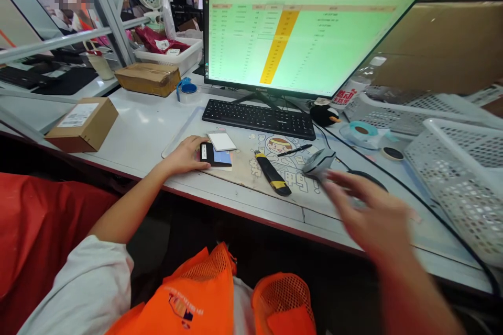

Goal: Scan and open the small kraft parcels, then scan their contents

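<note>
My left hand (pixel 187 156) grips the left end of a small flat black packet with a white label (pixel 206 154), its thumb along the near edge. A small white square piece (pixel 222 141) lies against the packet's far side. My right hand (pixel 365 204), smeared by motion, is beside the handle of a grey barcode scanner (pixel 319 161); whether its fingers hold the handle cannot be made out. Between the hands, a black and yellow utility knife (pixel 272 174) and a black pen (pixel 294 150) lie on the printed desk mat (pixel 243 183).
Behind the mat stand a black keyboard (pixel 257 118) and a monitor (pixel 314 26) showing a spreadsheet. Cardboard boxes (pixel 84 125) and blue tape (pixel 187 90) sit leftward. White perforated baskets (pixel 459 183), tape rolls (pixel 359 131) and a black cable (pixel 412 188) occupy the right side. Another person is far left.
</note>
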Demonstrator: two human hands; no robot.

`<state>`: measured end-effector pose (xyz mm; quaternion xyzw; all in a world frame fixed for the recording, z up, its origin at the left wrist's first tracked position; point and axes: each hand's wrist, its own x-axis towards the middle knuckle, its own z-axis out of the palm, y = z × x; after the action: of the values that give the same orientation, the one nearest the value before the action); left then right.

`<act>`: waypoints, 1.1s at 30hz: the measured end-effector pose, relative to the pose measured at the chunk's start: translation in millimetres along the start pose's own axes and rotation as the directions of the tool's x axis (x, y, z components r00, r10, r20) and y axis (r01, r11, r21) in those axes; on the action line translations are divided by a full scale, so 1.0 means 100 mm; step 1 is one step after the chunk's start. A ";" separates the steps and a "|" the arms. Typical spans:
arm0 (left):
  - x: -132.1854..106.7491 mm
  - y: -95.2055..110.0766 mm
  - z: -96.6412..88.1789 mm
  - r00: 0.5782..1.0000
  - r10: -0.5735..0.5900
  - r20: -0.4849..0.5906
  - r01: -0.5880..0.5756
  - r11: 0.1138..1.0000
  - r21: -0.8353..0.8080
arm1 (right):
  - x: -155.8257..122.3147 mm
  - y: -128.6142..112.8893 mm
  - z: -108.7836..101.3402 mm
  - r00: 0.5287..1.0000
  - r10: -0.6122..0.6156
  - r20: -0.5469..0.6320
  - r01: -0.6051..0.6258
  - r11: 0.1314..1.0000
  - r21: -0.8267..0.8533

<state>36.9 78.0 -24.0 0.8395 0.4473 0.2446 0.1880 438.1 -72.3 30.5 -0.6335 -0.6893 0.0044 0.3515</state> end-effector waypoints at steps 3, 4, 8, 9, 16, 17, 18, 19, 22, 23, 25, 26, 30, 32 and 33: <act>-0.16 0.06 0.02 0.999 0.024 -0.038 -0.024 1.000 0.009 | 0.55 -0.50 0.89 0.953 -0.173 0.249 0.133 0.976 0.171; -0.22 0.07 0.04 0.998 0.027 -0.049 -0.027 1.000 0.010 | 0.70 -0.66 1.17 0.926 -0.213 0.311 0.172 0.973 0.155; -0.46 0.06 0.09 0.997 0.012 -0.081 -0.011 1.000 0.005 | 1.04 -1.00 1.86 0.810 -0.225 0.541 0.245 0.969 0.037; -0.52 0.04 0.09 0.996 -0.001 -0.085 0.001 1.000 0.004 | 1.07 -1.00 1.92 0.798 -0.223 0.560 0.251 0.968 0.028; -0.72 -0.06 0.09 0.990 -0.049 -0.134 0.049 0.999 -0.005 | 1.03 -0.79 1.82 0.778 -0.286 0.559 0.301 0.951 0.068; -0.70 -0.07 0.09 0.990 -0.038 -0.138 0.038 0.999 -0.003 | 1.02 -0.78 1.82 0.762 -0.306 0.571 0.314 0.945 0.088; -0.69 -0.06 0.10 0.990 -0.023 -0.142 0.023 1.000 0.000 | 1.01 -0.78 1.82 0.751 -0.320 0.577 0.322 0.941 0.103; -0.67 -0.06 0.10 0.989 -0.005 -0.149 0.005 1.000 0.003 | 1.01 -0.78 1.82 0.748 -0.329 0.577 0.326 0.939 0.113; -0.66 -0.03 0.07 0.983 0.040 -0.178 -0.041 0.999 -0.004 | 1.03 -0.77 1.74 0.818 -0.323 0.475 0.302 0.946 0.122; -0.68 -0.02 0.06 0.982 0.045 -0.186 -0.048 0.999 -0.012 | 1.06 -0.76 1.68 0.882 -0.293 0.369 0.255 0.956 0.149; -0.71 -0.01 0.03 0.979 0.043 -0.197 -0.049 0.998 -0.028 | 1.13 -0.74 1.53 0.978 -0.158 0.137 0.111 0.947 0.301; -0.73 0.00 0.01 0.979 0.043 -0.200 -0.050 0.998 -0.030 | 1.17 -0.72 1.43 0.994 -0.078 0.075 0.040 0.909 0.415; -0.76 0.05 -0.02 0.974 0.072 -0.214 -0.079 0.996 -0.027 | 1.27 -0.71 1.11 0.981 -0.005 0.195 -0.132 0.717 0.685; -0.74 0.08 -0.01 0.974 0.082 -0.212 -0.093 0.995 -0.040 | 1.25 -0.71 1.01 0.972 -0.002 0.237 -0.173 0.678 0.714; -0.72 0.10 0.00 0.974 0.085 -0.208 -0.099 0.994 -0.055 | 1.22 -0.70 0.98 0.967 0.002 0.255 -0.192 0.666 0.721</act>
<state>8.7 11.5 -36.0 0.8230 0.4169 0.3527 0.1565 335.2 64.0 46.9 -0.4675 -0.6295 0.3761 0.4937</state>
